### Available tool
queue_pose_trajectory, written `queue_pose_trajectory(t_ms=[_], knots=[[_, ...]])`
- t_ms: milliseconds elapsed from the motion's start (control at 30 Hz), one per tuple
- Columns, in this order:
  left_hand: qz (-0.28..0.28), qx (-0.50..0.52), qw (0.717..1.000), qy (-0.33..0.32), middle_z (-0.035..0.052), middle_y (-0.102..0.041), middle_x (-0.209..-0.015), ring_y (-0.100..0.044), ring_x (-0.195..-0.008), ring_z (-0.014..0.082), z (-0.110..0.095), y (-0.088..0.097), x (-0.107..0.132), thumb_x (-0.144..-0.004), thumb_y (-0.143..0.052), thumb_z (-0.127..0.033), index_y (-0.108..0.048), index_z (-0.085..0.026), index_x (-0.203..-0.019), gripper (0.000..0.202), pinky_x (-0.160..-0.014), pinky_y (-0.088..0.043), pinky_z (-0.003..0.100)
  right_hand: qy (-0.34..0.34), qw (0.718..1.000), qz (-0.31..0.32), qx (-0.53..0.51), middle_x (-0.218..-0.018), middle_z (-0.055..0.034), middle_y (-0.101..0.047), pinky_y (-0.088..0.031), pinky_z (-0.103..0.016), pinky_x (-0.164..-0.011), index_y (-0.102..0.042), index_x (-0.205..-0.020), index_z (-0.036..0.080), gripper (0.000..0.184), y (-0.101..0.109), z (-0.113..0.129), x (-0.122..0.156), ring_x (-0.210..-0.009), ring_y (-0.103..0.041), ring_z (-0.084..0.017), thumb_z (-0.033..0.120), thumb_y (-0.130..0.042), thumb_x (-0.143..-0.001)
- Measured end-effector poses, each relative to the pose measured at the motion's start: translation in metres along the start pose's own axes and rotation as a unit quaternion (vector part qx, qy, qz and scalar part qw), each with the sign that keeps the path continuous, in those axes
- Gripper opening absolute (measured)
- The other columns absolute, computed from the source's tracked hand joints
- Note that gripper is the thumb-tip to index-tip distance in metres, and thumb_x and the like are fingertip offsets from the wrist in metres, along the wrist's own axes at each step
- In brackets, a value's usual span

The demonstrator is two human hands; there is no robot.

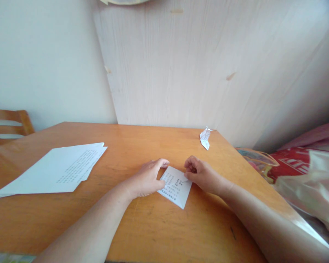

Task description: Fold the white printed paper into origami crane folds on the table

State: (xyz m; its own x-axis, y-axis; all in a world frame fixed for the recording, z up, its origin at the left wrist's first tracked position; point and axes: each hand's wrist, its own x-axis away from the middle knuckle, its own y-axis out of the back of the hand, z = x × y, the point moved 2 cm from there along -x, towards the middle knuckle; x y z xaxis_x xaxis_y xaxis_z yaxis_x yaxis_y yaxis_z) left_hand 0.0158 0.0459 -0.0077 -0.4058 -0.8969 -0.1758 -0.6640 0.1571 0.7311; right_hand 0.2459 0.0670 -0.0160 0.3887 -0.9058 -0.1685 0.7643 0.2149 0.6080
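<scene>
Hands meet over small printed paper (175, 187) at near-middle of table (142, 226). Left hand (146, 180) presses its left edge flat, pinning it; right hand (201, 176) pinches right edge — seemingly creasing fold. Sheet stack (57, 170) left; folded paper figure (205, 138) far right.
</scene>
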Motion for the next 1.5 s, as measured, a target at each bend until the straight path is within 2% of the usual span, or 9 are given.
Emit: queue_pose_trajectory(t_ms=[167,300,533,700,833,1000,1167,1267,1500], knots=[[-0.006,0.065,0.998,0.022,0.0104,-0.061,-0.131,-0.057,-0.121,0.0301,0.004,-0.004,-0.002,-0.070,-0.063,-0.011,-0.051,-0.023,-0.133,0.066,-0.101,-0.044,0.045,0.027,0.997,-0.016,-0.073,-0.077,0.0033,-0.049,-0.040,-0.026,-0.060,-0.048,-0.092,0.022,0.015,0.003,0.008,0.003,-0.068,-0.047,-0.013,0.018,-0.058,-0.081],[0.000,0.195,0.979,0.058,0.0056,-0.067,-0.100,-0.065,-0.090,0.0219,0.005,-0.007,-0.006,-0.077,-0.060,-0.013,-0.036,-0.020,-0.143,0.071,-0.077,-0.050,0.035,0.041,0.992,-0.039,-0.115,-0.079,0.0020,-0.051,-0.042,-0.027,-0.062,-0.048,-0.093,0.023,0.015,0.006,0.013,0.005,-0.070,-0.049,-0.014,0.026,-0.060,-0.084],[-0.027,0.427,0.898,0.101,0.0077,-0.069,-0.107,-0.068,-0.094,0.0227,-0.011,0.002,-0.010,-0.079,-0.059,-0.012,-0.044,-0.020,-0.126,0.050,-0.080,-0.053,0.037,0.025,0.972,-0.184,-0.144,-0.115,-0.0104,-0.063,-0.049,-0.038,-0.087,-0.055,-0.117,0.022,0.037,0.013,0.011,0.003,-0.106,-0.060,-0.023,0.041,-0.066,-0.087],[-0.063,0.503,0.857,0.092,0.0075,-0.069,-0.112,-0.066,-0.104,0.0225,-0.013,0.004,-0.011,-0.076,-0.063,-0.011,-0.048,-0.020,-0.119,0.047,-0.094,-0.050,0.040,-0.015,0.953,-0.009,-0.301,-0.109,-0.0100,-0.071,-0.052,-0.042,-0.091,-0.064,-0.111,0.020,0.036,-0.003,0.028,0.006,-0.103,-0.066,-0.025,0.048,-0.065,-0.089],[-0.058,0.520,0.844,0.113,0.0060,-0.067,-0.107,-0.067,-0.092,0.0199,-0.013,0.001,-0.009,-0.075,-0.065,-0.011,-0.042,-0.022,-0.130,0.061,-0.084,-0.053,0.037,-0.014,0.918,0.054,-0.393,-0.103,-0.0052,-0.074,-0.052,-0.042,-0.094,-0.069,-0.105,0.021,0.031,-0.012,0.036,0.007,-0.099,-0.069,-0.023,0.041,-0.075,-0.082],[-0.074,0.510,0.848,0.123,0.0060,-0.061,-0.117,-0.066,-0.096,0.0195,-0.017,0.000,-0.006,-0.074,-0.066,-0.010,-0.032,-0.029,-0.136,0.073,-0.081,-0.053,0.035,-0.008,0.904,0.077,-0.422,-0.103,-0.0046,-0.075,-0.051,-0.042,-0.096,-0.072,-0.107,0.022,0.032,-0.012,0.032,0.008,-0.097,-0.070,-0.022,0.040,-0.076,-0.081],[-0.030,0.457,0.880,0.129,0.0025,-0.066,-0.102,-0.066,-0.082,0.0172,-0.021,-0.002,-0.004,-0.077,-0.064,-0.017,-0.052,-0.023,-0.108,0.034,-0.074,-0.051,0.030,-0.002,0.904,0.061,-0.423,-0.098,-0.0034,-0.075,-0.052,-0.039,-0.092,-0.073,-0.104,0.022,0.030,-0.012,0.035,0.009,-0.092,-0.070,-0.020,0.041,-0.076,-0.081],[-0.010,0.437,0.891,0.122,0.0023,-0.069,-0.096,-0.066,-0.089,0.0190,-0.023,-0.005,-0.002,-0.084,-0.064,-0.027,-0.058,-0.021,-0.105,0.022,-0.081,-0.049,0.031,0.001,0.910,0.048,-0.413,-0.097,-0.0026,-0.075,-0.052,-0.037,-0.089,-0.074,-0.101,0.023,0.027,-0.011,0.038,0.010,-0.092,-0.069,-0.020,0.042,-0.074,-0.083],[0.030,0.406,0.910,0.078,0.0059,-0.069,-0.101,-0.065,-0.097,0.0218,-0.027,-0.010,0.001,-0.082,-0.075,-0.038,-0.058,-0.020,-0.120,0.044,-0.089,-0.048,0.035,0.017,0.920,0.018,-0.392,-0.092,0.0001,-0.073,-0.050,-0.031,-0.078,-0.072,-0.097,0.024,0.022,-0.015,0.035,0.010,-0.082,-0.065,-0.016,0.043,-0.073,-0.085]])
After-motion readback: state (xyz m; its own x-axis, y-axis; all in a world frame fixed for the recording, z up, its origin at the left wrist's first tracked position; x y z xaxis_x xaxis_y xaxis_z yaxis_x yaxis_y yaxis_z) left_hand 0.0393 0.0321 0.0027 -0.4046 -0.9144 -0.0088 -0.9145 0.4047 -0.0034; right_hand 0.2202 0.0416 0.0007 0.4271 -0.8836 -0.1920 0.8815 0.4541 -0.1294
